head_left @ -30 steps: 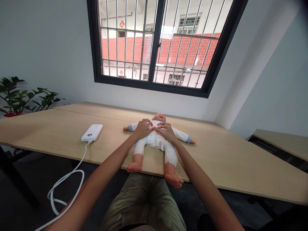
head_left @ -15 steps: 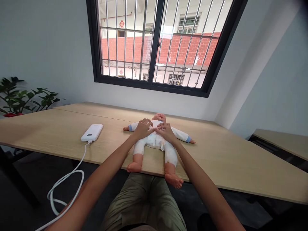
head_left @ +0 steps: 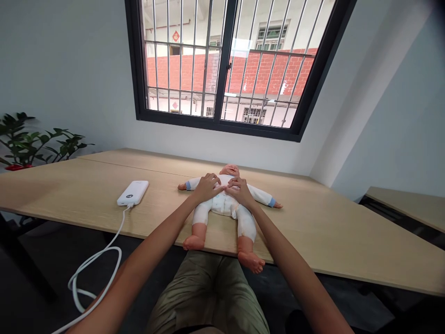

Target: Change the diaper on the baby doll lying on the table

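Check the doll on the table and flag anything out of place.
One foot of the baby doll, on the right of the view, hangs past the front edge of the table. The doll lies unusually far forward.

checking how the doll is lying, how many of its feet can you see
2. The baby doll has one foot on the table at its near edge, on the person's left, and the other foot hanging past that edge, on the right. Neither is hidden.
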`<control>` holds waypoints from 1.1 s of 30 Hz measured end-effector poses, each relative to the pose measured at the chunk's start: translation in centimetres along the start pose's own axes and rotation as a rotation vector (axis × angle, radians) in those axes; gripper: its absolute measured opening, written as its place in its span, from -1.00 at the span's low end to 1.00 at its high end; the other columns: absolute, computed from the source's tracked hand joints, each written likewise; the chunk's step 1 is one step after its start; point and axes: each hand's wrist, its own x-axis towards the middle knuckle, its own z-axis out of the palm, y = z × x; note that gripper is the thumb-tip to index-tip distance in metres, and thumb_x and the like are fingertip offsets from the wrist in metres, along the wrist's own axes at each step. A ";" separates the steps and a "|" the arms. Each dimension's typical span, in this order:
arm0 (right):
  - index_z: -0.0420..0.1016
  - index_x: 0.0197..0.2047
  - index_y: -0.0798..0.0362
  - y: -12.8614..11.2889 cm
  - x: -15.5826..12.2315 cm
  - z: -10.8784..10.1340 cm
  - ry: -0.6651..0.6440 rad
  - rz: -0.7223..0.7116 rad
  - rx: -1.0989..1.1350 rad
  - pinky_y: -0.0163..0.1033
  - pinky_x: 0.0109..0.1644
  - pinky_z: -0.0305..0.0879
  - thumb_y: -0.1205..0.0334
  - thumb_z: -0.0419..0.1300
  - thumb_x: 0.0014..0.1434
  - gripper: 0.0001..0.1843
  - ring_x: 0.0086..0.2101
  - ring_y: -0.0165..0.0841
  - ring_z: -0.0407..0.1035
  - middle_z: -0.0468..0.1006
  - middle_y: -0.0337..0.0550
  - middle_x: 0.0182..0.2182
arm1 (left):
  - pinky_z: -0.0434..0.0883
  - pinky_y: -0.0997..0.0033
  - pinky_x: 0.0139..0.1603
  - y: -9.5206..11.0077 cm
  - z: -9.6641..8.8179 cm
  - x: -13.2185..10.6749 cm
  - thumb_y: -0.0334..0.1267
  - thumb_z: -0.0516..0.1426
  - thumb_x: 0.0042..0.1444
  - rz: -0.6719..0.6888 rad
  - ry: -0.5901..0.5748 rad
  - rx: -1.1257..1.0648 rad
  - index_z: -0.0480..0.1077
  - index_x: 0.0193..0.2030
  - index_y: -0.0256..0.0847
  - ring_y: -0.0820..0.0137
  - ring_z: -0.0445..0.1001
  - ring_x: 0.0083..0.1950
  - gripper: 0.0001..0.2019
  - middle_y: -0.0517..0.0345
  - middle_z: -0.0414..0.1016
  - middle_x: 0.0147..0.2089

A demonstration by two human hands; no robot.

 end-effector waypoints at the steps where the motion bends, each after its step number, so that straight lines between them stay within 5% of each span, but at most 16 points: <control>1: 0.60 -0.52 -0.02 0.0 0.0 0.0 -0.001 -0.006 -0.003 0.01 -0.02 0.39 0.12 0.34 0.01 -0.85 -0.08 -0.13 0.41 0.50 -0.07 -0.33 | 0.35 0.18 0.03 0.0 0.0 0.0 -0.01 0.13 0.24 -0.005 -0.001 -0.007 0.47 -0.23 -0.17 0.19 0.39 0.07 -0.73 0.04 0.46 -0.07; 22: 0.60 -0.51 -0.06 -0.3 -0.3 0.1 0.046 -0.058 -0.216 0.07 0.08 0.24 0.29 0.36 -0.06 -0.94 0.00 -0.08 0.29 0.49 -0.10 -0.24 | 0.37 0.18 0.05 0.4 -0.2 0.1 -0.05 0.17 0.21 -0.078 -0.060 -0.127 0.46 -0.24 -0.16 0.19 0.39 0.06 -0.78 0.05 0.45 -0.12; 33: 0.53 -0.35 -0.03 -1.2 -0.2 -0.2 0.093 0.116 -0.088 0.10 0.11 0.26 0.25 0.22 0.04 -0.93 -0.05 -0.10 0.38 0.60 -0.10 -0.23 | 0.37 0.15 0.06 0.1 -0.1 0.0 -0.12 -0.03 0.33 -0.064 -0.060 -0.119 0.43 -0.23 -0.16 0.24 0.38 0.02 -0.73 0.05 0.44 -0.12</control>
